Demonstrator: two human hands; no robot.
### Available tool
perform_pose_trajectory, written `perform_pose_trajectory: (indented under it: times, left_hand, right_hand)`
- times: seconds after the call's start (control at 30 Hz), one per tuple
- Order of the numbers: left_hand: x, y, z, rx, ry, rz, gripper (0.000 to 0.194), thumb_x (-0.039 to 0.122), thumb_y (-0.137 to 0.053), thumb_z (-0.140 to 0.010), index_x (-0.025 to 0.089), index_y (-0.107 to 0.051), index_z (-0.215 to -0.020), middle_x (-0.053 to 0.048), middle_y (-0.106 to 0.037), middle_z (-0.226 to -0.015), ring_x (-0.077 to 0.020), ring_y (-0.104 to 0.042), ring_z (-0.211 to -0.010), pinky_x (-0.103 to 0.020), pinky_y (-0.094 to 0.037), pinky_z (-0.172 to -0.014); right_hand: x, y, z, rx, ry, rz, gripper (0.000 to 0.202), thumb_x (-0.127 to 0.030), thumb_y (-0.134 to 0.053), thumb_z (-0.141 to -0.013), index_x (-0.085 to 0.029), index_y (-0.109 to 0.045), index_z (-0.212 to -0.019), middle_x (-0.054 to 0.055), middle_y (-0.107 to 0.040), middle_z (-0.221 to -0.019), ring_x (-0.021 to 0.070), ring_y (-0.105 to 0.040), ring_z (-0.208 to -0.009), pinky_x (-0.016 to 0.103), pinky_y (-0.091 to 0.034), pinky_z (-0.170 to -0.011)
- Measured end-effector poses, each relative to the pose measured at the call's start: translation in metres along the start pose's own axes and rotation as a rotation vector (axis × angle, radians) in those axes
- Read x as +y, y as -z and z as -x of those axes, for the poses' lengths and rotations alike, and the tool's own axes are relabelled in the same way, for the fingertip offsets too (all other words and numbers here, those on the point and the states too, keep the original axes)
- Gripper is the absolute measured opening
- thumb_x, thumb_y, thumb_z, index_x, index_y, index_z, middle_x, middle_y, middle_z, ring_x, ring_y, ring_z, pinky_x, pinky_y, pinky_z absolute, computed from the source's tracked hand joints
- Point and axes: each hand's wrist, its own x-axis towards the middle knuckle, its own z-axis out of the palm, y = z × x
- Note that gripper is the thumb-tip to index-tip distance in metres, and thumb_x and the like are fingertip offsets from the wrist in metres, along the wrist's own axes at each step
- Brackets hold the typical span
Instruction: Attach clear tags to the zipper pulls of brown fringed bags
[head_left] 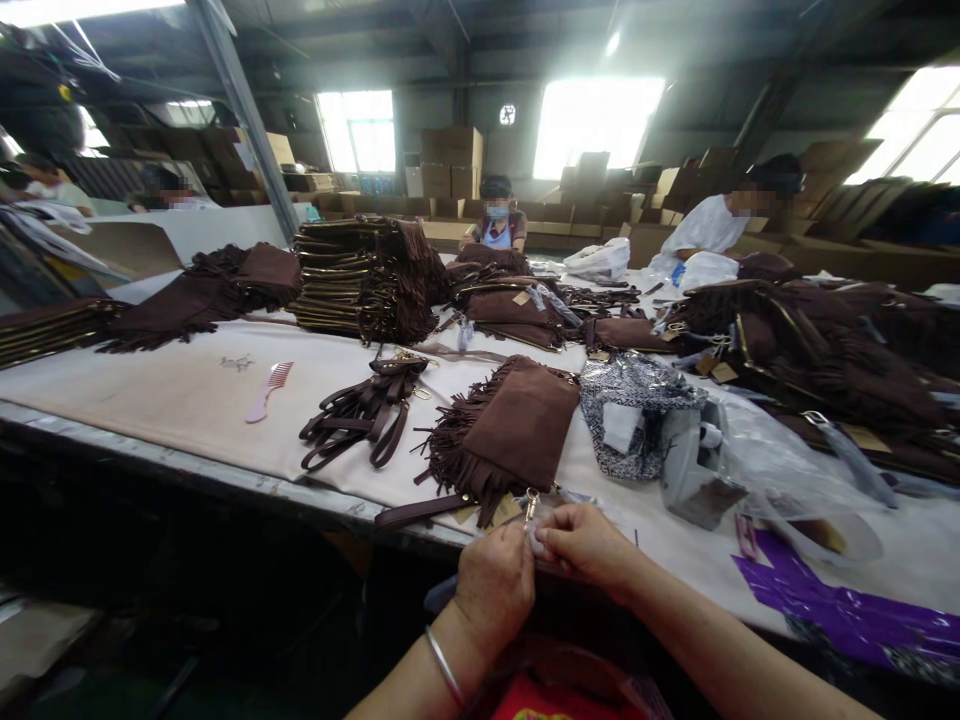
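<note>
A brown suede pouch (521, 420) with fringe along its left side lies on the table in front of me. At its near corner hangs a gold swivel clasp (531, 505), with clear plastic wrap (537, 540) just below it. My left hand (496, 578), a bangle at its wrist, is closed at the wrap. From the other side my right hand (586, 540) pinches the same wrap between thumb and fingers. A brown wrist strap (420, 511) and a tan paper tag (507, 510) lie beside the pouch's near edge.
Left of the pouch lie dark straps (360, 410) and a pink comb (269, 392). Stacked pouches (360, 275) stand behind. A patterned bag (626, 420), a tape dispenser (697, 470) and purple plastic (840, 600) are on the right. Co-workers sit across the table (187, 400).
</note>
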Motion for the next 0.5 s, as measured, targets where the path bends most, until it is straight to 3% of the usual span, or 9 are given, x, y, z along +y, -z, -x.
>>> perform_pose_trajectory:
  times: [0.13, 0.3, 0.5]
  left_hand:
    - [0.0065, 0.0007, -0.0013, -0.025, 0.1, 0.125, 0.024, 0.02, -0.037, -0.094, 0.02, -0.057, -0.08, -0.008, -0.066, -0.079, -0.0207, -0.062, -0.071, -0.031, -0.037, -0.062]
    - [0.0099, 0.0022, -0.0047, -0.022, 0.233, 0.421, 0.027, 0.026, -0.039, -0.094, 0.02, -0.059, -0.077, -0.006, -0.065, -0.075, -0.0187, -0.058, -0.07, -0.029, -0.037, -0.064]
    - [0.0102, -0.0004, -0.0078, -0.12, 0.505, 0.882, 0.031, 0.036, -0.046, -0.09, 0.018, -0.054, -0.066, 0.002, -0.052, -0.055, -0.0108, -0.046, -0.049, -0.023, -0.035, -0.051]
  right_hand:
    - [0.0052, -0.005, 0.0004, 0.074, 0.01, -0.014, 0.018, -0.026, -0.06, -0.07, -0.018, -0.058, -0.054, -0.004, -0.051, -0.044, 0.0068, -0.037, -0.04, 0.021, -0.024, -0.04]
    - [0.0049, -0.0081, -0.0007, 0.056, 0.005, -0.095, 0.023, -0.03, -0.064, -0.07, -0.018, -0.055, -0.051, -0.004, -0.049, -0.043, 0.0068, -0.035, -0.039, 0.022, -0.024, -0.04]
    - [0.004, -0.0096, -0.0019, 0.012, 0.012, -0.152, 0.029, -0.038, -0.066, -0.071, -0.018, -0.054, -0.054, -0.005, -0.046, -0.042, 0.006, -0.033, -0.038, 0.022, -0.02, -0.04]
